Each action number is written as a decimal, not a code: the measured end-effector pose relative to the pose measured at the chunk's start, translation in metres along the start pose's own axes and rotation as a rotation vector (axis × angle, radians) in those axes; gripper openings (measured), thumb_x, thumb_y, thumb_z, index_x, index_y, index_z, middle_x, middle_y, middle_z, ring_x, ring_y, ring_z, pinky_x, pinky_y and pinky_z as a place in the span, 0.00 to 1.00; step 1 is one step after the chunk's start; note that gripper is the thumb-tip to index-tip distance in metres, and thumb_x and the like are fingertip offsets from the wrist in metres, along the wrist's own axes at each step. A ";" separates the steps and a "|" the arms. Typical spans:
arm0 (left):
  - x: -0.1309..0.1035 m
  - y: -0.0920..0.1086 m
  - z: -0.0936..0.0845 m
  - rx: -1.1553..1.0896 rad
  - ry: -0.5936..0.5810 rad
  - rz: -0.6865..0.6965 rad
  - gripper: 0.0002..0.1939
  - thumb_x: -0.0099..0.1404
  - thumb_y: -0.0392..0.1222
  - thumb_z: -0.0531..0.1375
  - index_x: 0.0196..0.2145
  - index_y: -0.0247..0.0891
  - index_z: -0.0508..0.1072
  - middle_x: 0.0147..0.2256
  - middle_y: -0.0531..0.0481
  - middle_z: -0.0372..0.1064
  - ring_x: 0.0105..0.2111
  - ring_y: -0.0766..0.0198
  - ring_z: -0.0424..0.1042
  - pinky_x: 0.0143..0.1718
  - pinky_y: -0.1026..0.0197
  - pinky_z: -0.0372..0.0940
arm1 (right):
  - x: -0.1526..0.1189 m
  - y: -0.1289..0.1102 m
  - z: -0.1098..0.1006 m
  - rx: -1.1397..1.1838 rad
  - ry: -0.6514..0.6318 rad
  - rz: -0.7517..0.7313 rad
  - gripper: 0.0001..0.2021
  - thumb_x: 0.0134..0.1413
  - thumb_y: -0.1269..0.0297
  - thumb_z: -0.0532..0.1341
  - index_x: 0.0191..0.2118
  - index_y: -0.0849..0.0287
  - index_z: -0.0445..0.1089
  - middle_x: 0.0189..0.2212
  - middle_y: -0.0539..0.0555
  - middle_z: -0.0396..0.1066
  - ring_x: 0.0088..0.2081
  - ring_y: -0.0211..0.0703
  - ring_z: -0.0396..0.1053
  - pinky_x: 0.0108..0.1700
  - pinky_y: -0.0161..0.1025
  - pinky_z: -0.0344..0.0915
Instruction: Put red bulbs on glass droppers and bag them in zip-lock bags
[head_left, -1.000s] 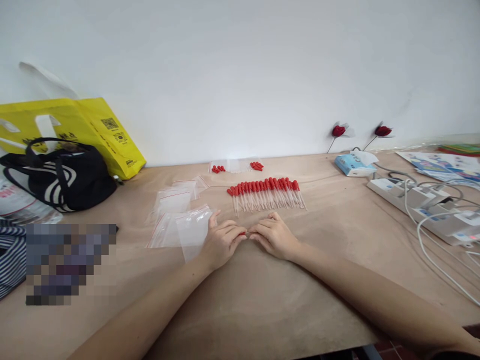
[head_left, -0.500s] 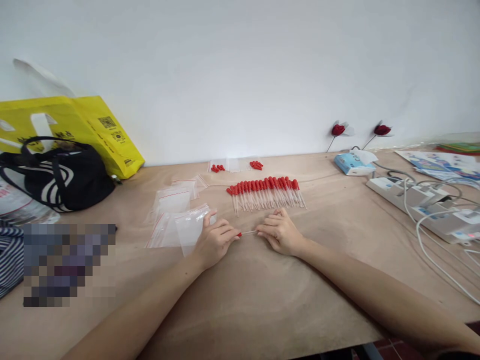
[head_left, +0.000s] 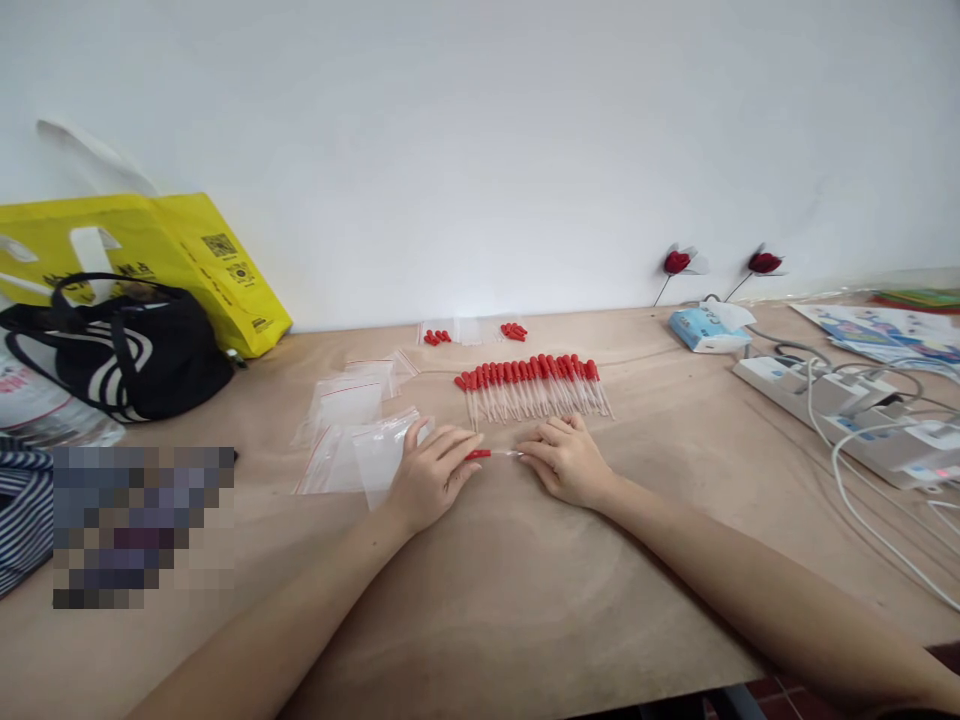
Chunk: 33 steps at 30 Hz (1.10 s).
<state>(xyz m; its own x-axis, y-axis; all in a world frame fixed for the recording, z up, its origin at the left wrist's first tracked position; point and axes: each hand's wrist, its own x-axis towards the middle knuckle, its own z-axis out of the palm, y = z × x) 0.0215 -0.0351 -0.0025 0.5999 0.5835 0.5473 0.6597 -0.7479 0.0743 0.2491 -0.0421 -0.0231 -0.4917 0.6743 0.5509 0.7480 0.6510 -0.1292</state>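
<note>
A glass dropper with a red rubber bulb (head_left: 480,454) lies level between my two hands, just above or on the table. My left hand (head_left: 433,472) is closed on the bulb end. My right hand (head_left: 564,460) pinches the thin, clear tube near its other end, the tip being hidden by the fingers. Just beyond the hands, several red-bulbed droppers (head_left: 529,372) lie side by side in a row, tubes towards me. Clear zip bags (head_left: 330,462) with red seal lines overlap beside my left hand.
Two small piles of red bulbs (head_left: 437,337) rest on clear bags by the wall. At left stand a black bag (head_left: 165,355) and a yellow bag (head_left: 247,290). A tissue pack (head_left: 701,330), a power strip (head_left: 832,400) with cables, and papers (head_left: 885,330) lie at right.
More of the red bulb now shows past my left fingers, and the held dropper sits slightly farther from me. My right fingers have shifted a little. The row of droppers is unchanged.
</note>
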 end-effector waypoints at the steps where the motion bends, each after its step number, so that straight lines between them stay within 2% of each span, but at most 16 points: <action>1: -0.001 -0.001 0.001 0.003 -0.006 -0.027 0.13 0.63 0.42 0.52 0.46 0.40 0.66 0.43 0.47 0.70 0.44 0.60 0.67 0.55 0.47 0.42 | 0.000 0.003 0.000 -0.018 0.013 0.048 0.10 0.54 0.66 0.53 0.34 0.57 0.71 0.29 0.53 0.69 0.34 0.40 0.60 0.37 0.40 0.45; 4: -0.005 -0.004 0.003 -0.005 -0.074 -0.070 0.19 0.63 0.45 0.51 0.51 0.38 0.62 0.48 0.43 0.65 0.49 0.58 0.63 0.54 0.47 0.46 | 0.002 0.013 0.002 -0.057 0.077 0.280 0.10 0.53 0.64 0.53 0.33 0.56 0.71 0.29 0.53 0.70 0.34 0.41 0.62 0.37 0.40 0.45; 8: -0.006 -0.004 0.004 -0.063 -0.272 -0.062 0.22 0.63 0.50 0.50 0.51 0.38 0.62 0.53 0.44 0.60 0.54 0.57 0.57 0.56 0.45 0.44 | 0.015 0.025 0.008 -0.065 0.132 0.588 0.11 0.52 0.62 0.51 0.34 0.56 0.71 0.30 0.53 0.71 0.35 0.42 0.64 0.38 0.40 0.46; 12: -0.004 0.001 0.002 -0.110 -0.444 -0.062 0.26 0.63 0.54 0.48 0.56 0.40 0.57 0.57 0.44 0.51 0.58 0.56 0.48 0.57 0.45 0.43 | 0.035 0.027 0.018 -0.089 0.142 0.743 0.12 0.51 0.63 0.51 0.37 0.56 0.69 0.30 0.53 0.72 0.36 0.44 0.65 0.40 0.42 0.45; 15: -0.003 0.002 0.001 -0.114 -0.538 -0.051 0.28 0.63 0.56 0.46 0.58 0.43 0.52 0.59 0.44 0.45 0.59 0.56 0.44 0.57 0.46 0.41 | 0.049 0.026 0.026 -0.139 0.156 0.795 0.11 0.49 0.64 0.51 0.36 0.58 0.68 0.28 0.53 0.72 0.35 0.44 0.65 0.41 0.43 0.43; 21: -0.004 -0.001 0.001 -0.109 -0.570 -0.041 0.28 0.63 0.57 0.45 0.58 0.45 0.50 0.60 0.46 0.41 0.60 0.57 0.41 0.58 0.46 0.40 | 0.060 0.027 0.038 -0.199 0.126 0.756 0.08 0.48 0.65 0.52 0.31 0.58 0.67 0.24 0.52 0.70 0.31 0.42 0.63 0.39 0.42 0.42; 27: -0.004 0.000 0.002 -0.081 -0.524 -0.012 0.26 0.64 0.55 0.46 0.57 0.44 0.52 0.59 0.44 0.46 0.59 0.57 0.44 0.57 0.45 0.42 | 0.052 0.030 0.036 -0.176 0.162 0.647 0.08 0.48 0.65 0.53 0.28 0.58 0.67 0.24 0.52 0.70 0.32 0.43 0.63 0.40 0.43 0.44; 30: -0.004 0.005 -0.002 -0.027 -0.449 0.043 0.24 0.64 0.51 0.47 0.56 0.41 0.56 0.58 0.42 0.50 0.59 0.55 0.45 0.57 0.42 0.38 | 0.040 0.027 0.029 -0.086 0.195 0.481 0.09 0.51 0.64 0.53 0.28 0.59 0.68 0.25 0.54 0.69 0.33 0.44 0.62 0.39 0.42 0.49; 33: -0.007 0.010 -0.006 -0.041 -0.417 0.096 0.23 0.64 0.50 0.48 0.55 0.41 0.58 0.57 0.42 0.50 0.59 0.54 0.45 0.57 0.41 0.38 | 0.021 0.020 0.016 0.066 0.119 0.222 0.10 0.53 0.62 0.53 0.32 0.60 0.69 0.30 0.56 0.70 0.35 0.43 0.63 0.39 0.40 0.54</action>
<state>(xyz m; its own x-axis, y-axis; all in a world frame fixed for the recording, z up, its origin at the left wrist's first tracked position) 0.0211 -0.0489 -0.0003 0.7947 0.5827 0.1700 0.5786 -0.8119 0.0775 0.2467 -0.0091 -0.0267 -0.2600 0.7601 0.5955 0.7993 0.5154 -0.3090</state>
